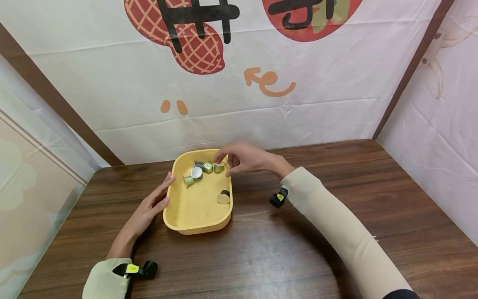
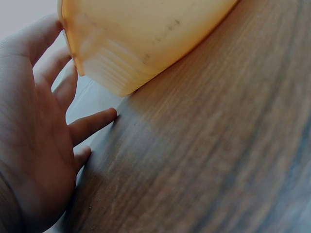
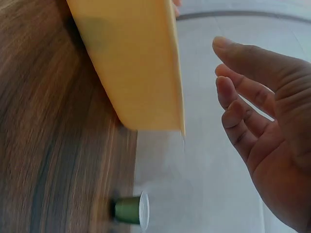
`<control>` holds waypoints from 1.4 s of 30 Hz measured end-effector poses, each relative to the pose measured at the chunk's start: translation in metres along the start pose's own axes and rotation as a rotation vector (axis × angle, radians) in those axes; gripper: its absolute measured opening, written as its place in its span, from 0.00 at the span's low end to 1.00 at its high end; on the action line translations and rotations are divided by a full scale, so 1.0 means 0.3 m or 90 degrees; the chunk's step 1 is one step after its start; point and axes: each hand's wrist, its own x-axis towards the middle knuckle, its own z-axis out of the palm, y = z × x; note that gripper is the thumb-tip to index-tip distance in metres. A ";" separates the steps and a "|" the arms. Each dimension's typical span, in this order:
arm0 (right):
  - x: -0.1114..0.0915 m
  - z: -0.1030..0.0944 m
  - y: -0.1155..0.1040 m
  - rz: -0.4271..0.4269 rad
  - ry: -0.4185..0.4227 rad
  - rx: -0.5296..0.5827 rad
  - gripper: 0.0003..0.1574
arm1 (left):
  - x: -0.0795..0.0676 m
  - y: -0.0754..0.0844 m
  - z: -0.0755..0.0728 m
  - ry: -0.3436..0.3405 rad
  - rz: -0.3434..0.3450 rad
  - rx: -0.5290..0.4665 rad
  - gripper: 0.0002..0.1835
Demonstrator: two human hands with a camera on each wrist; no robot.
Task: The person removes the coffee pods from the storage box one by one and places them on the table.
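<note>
A yellow plastic bin (image 1: pixel 201 216) stands on the table with several small coffee capsules inside. My left hand (image 1: pixel 147 211) rests its fingertips against the bin's left rim, fingers extended and spread. Over the right rim, near the far corner, hovers my right hand (image 1: pixel 250 158), its fingers loosely bent and its thumb apart, with nothing between them in the right wrist view. Just by its fingertips is a green capsule (image 1: pixel 218 167). Others include a white-lidded capsule (image 1: pixel 196 172), a light green capsule (image 1: pixel 188 181) and a dark capsule (image 1: pixel 223 197) with a beige lid.
Another green capsule (image 3: pixel 129 209) stands upright on the table outside the bin, hidden from the head view. The brown wooden table (image 1: pixel 276 257) meets a white printed cloth wall (image 1: pixel 239 108) just behind the bin. Cloth also hangs along both sides.
</note>
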 end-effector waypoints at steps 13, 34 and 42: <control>0.111 0.060 -0.076 -0.016 -0.165 -0.024 0.25 | -0.006 -0.001 -0.001 0.002 -0.001 -0.001 0.29; 0.177 0.119 -0.103 0.103 -0.338 -0.123 0.35 | -0.004 -0.008 -0.004 0.006 0.002 -0.007 0.30; 0.190 0.143 -0.097 0.114 -0.358 -0.134 0.32 | -0.003 -0.008 -0.001 0.003 0.002 -0.006 0.30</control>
